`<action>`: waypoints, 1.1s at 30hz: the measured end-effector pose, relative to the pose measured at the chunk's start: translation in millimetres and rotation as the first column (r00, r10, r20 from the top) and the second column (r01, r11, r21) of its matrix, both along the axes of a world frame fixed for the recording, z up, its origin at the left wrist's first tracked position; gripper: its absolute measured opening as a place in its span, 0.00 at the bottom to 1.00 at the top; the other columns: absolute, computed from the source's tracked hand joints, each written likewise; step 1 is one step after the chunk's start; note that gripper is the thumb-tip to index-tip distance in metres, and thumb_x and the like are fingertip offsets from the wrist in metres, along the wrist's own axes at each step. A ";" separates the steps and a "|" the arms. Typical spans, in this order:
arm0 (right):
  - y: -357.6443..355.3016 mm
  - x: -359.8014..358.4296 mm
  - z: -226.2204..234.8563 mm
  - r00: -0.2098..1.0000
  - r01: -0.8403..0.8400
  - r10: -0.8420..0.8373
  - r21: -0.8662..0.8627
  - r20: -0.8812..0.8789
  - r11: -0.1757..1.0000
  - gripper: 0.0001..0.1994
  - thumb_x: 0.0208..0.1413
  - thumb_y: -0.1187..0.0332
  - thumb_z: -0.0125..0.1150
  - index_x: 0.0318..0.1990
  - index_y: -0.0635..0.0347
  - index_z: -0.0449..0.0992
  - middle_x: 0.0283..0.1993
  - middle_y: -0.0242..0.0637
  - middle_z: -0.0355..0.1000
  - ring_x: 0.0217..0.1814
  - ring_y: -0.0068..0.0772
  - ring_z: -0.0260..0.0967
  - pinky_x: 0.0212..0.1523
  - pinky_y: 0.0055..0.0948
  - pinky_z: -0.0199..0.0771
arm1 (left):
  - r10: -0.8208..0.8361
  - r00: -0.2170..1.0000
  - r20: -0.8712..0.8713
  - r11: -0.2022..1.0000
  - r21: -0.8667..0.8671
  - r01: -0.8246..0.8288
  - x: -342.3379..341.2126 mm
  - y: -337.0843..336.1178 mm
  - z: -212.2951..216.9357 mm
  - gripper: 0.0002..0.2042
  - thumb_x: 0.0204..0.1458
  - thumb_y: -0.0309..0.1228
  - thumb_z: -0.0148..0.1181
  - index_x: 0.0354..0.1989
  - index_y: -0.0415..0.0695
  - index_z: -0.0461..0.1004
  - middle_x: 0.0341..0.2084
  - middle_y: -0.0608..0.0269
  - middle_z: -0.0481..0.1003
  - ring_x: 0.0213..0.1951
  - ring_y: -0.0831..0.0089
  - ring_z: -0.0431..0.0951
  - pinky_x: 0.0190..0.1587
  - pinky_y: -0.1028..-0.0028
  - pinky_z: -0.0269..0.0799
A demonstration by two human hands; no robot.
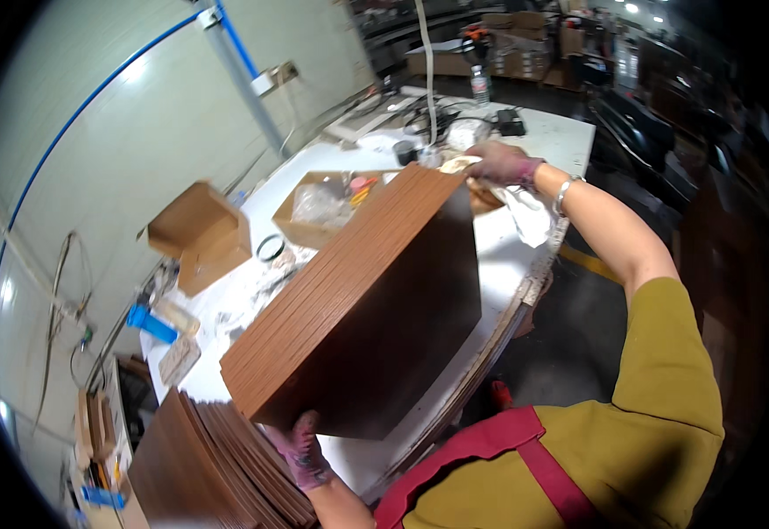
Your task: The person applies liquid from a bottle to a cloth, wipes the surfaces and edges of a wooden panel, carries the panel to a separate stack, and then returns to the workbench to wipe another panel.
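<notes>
Brown boards (362, 304) look stiff, likely heavy together; left hand (301, 451) grips their near-left corner, right hand (503, 165) clutches a cloth (461, 164) at the far end; opposite ends suit holding.

The held boards (340, 286) show wood-grained, finely ridged edges and a smooth, dull face. The open box (215, 267) looks matt cardboard; the tabletop (547, 132), smooth; the bottle (479, 86), clear glossy plastic; the bracelet (562, 196), shiny metal; the rag (530, 216), rumpled cloth.
</notes>
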State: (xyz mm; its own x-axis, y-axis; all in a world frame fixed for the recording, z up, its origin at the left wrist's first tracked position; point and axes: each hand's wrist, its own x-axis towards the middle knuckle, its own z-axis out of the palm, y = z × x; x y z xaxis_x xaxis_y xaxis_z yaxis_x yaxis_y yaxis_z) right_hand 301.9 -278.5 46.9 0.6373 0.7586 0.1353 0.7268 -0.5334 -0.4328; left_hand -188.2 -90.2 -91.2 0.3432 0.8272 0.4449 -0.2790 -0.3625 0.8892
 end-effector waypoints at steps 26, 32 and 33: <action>-57.1 126.8 -185.3 0.327 0.154 0.794 0.857 -0.513 0.491 0.18 0.51 0.56 0.60 0.46 0.56 0.73 0.53 0.35 0.70 0.55 0.34 0.66 0.59 0.34 0.65 | 0.031 0.970 0.241 0.875 -0.475 0.090 120.7 -78.5 -16.7 0.49 0.40 0.42 0.69 0.68 0.40 0.45 0.43 0.60 0.70 0.39 0.73 0.72 0.46 0.74 0.70; -81.1 131.3 3.1 0.666 -0.189 0.638 0.740 -0.387 0.645 0.27 0.53 0.60 0.57 0.59 0.61 0.66 0.60 0.37 0.64 0.61 0.33 0.62 0.64 0.31 0.59 | -0.286 0.752 0.593 0.708 -0.398 0.583 179.2 -87.7 -78.0 0.36 0.48 0.34 0.65 0.64 0.42 0.52 0.42 0.64 0.69 0.43 0.74 0.69 0.48 0.72 0.69; -84.8 141.4 17.6 0.751 -0.299 0.606 0.683 -0.262 0.666 0.26 0.53 0.62 0.56 0.59 0.62 0.66 0.59 0.37 0.65 0.58 0.30 0.64 0.62 0.29 0.61 | -0.234 0.899 0.371 0.790 -0.467 0.398 178.5 -89.0 -63.1 0.37 0.49 0.30 0.62 0.67 0.42 0.49 0.50 0.60 0.66 0.50 0.71 0.67 0.53 0.70 0.67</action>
State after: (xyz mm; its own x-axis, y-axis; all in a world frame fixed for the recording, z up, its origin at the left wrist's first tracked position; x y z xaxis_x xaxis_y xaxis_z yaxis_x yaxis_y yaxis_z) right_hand 443.4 -363.3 64.5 0.3312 0.8328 0.4436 0.4505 0.2735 -0.8499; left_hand -9.6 -179.2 -154.3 0.5560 0.8253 0.0987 -0.5587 0.2832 0.7795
